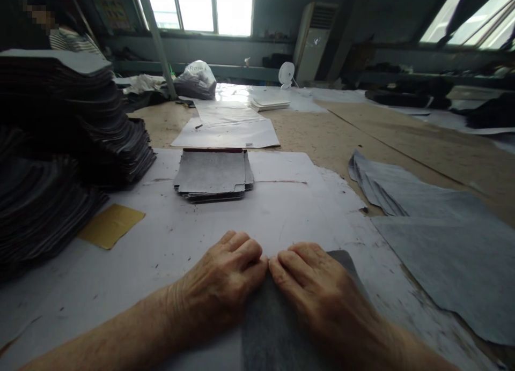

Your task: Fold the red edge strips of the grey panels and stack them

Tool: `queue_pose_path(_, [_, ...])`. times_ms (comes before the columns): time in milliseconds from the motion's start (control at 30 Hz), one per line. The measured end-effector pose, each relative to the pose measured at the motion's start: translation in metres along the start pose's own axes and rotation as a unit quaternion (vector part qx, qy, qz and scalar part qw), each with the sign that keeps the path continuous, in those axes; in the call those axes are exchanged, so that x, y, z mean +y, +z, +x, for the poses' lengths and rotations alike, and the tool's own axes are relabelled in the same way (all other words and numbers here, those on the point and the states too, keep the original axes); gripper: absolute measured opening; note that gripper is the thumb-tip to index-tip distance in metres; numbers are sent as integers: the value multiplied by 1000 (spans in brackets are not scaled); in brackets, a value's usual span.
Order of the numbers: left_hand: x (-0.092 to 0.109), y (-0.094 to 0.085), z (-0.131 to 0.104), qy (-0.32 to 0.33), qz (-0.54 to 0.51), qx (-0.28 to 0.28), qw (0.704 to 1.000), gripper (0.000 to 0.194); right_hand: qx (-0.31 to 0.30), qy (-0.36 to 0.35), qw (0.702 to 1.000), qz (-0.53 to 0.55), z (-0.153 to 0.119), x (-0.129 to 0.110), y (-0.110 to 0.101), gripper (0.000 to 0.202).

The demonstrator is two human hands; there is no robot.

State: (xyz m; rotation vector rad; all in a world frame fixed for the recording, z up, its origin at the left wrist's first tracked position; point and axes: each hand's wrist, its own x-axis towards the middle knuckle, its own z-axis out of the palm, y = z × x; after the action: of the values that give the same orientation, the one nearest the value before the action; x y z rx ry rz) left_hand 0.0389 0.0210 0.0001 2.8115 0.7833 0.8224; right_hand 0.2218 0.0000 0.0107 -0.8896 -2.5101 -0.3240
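Seemingly for steadiness, left hand (229, 277) and right hand (319, 285) pinch the grey sheet (267, 336) edgewise; a low stack (211, 172) beyond leaves room.

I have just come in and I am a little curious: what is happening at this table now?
A person has the left hand and right hand at a gray sheet, fingertips close together near its far end. Whether they pinch it is hidden. Ahead, a small stack of gray pieces lies on white paper. Tall dark stacks stand at the left, and larger gray sheets lie at the right.
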Motion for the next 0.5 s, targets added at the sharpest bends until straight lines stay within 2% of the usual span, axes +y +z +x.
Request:
queue_pose_path(67, [-1, -4, -2, -15, -17, -4, 1000, 24, 6, 5, 999, 40, 0, 1, 6, 29])
queue_pose_path(200, [2, -14, -14, -36, -32, 36, 998, 39, 27, -4, 996, 88, -2, 7, 12, 28])
queue_pose_path(267, [8, -17, -23, -37, -31, 34, 998, 36, 24, -2, 993, 112, -2, 10, 12, 28])
queue_pose_path(367, [16, -14, -35, -28, -26, 16, 999, 29, -1, 0, 994, 112, -2, 13, 12, 32])
queue_pose_path(500, [19, -7, -40, -25, -3, 25, 999, 29, -34, -8, 994, 101, 0, 15, 12, 42])
